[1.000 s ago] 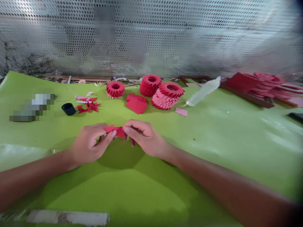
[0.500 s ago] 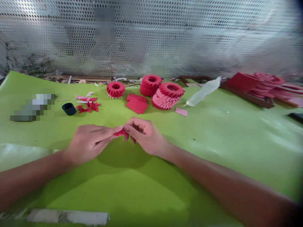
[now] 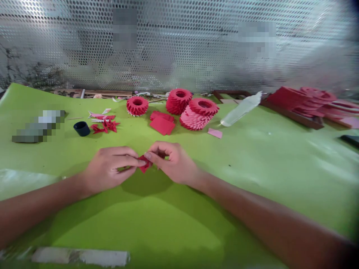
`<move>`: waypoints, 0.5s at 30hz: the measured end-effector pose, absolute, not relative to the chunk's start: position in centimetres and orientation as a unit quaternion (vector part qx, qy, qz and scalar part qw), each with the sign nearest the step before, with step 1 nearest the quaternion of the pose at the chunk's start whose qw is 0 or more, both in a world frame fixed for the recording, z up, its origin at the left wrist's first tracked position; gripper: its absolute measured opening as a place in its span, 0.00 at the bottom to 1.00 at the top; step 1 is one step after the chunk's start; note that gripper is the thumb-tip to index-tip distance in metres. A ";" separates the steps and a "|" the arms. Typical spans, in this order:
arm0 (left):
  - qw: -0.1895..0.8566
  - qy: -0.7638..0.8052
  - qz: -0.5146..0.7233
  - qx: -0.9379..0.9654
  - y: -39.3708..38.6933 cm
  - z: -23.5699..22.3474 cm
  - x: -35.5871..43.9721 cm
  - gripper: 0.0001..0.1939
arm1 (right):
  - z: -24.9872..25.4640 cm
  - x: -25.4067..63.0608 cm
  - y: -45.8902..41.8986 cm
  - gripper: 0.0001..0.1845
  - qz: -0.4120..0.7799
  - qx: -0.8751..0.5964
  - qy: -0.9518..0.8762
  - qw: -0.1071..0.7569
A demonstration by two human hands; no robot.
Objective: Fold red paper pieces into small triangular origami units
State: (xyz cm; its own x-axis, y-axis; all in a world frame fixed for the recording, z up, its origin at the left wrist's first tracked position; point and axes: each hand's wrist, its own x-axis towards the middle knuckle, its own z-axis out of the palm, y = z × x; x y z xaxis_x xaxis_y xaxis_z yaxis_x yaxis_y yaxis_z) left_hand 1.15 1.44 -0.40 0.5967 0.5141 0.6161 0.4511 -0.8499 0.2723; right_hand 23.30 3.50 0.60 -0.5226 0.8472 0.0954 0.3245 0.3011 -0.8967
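Observation:
Between my two hands is a small folded piece of red paper (image 3: pixel 144 167). The fingertips of my left hand (image 3: pixel 110 168) pinch it from the left. My right hand (image 3: pixel 175 162) grips its right edge between thumb and fingers, which partly cover it. Beyond the hands lies a stack of red paper rectangles (image 3: pixel 162 125). Several folded red paper pieces (image 3: pixel 105 126) sit in a loose pile to the left of that stack.
Behind stand a red paper ring (image 3: pixel 137 106), a taller red one (image 3: pixel 178 101) and a pink-and-red one (image 3: pixel 199 116). A black cup-like ring (image 3: pixel 82 129) is at left. A whitish tube (image 3: pixel 241 108), a pink paper slip (image 3: pixel 215 133) and a tray of red paper (image 3: pixel 297 110) lie right.
The red paper has turned and now shows a wider, pointed face below the fingers. My left fingers have spread and shifted slightly; the right hand has barely moved.

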 end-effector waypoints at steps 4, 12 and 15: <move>0.148 0.311 0.377 0.859 1.1 0.1 1.3 0.13 | 0.8 23.2 3.3 0.16 0.415 -0.395 -0.760 0.306; 0.321 0.456 0.227 0.798 0.7 0.7 2.3 0.19 | 0.3 22.8 3.2 0.16 0.404 -0.377 -0.753 0.359; 0.335 0.489 0.249 0.766 0.7 0.5 2.4 0.17 | 0.3 22.8 3.2 0.16 0.416 -0.378 -0.752 0.344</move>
State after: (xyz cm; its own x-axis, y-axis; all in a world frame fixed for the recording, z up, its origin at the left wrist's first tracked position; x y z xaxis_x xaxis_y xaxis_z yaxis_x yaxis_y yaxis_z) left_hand 2.39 0.73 0.46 0.3989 0.9154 0.0545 0.5823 -0.2987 0.7561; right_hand 22.78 3.16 0.35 -0.4781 0.8546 0.2029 0.2820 0.3682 -0.8860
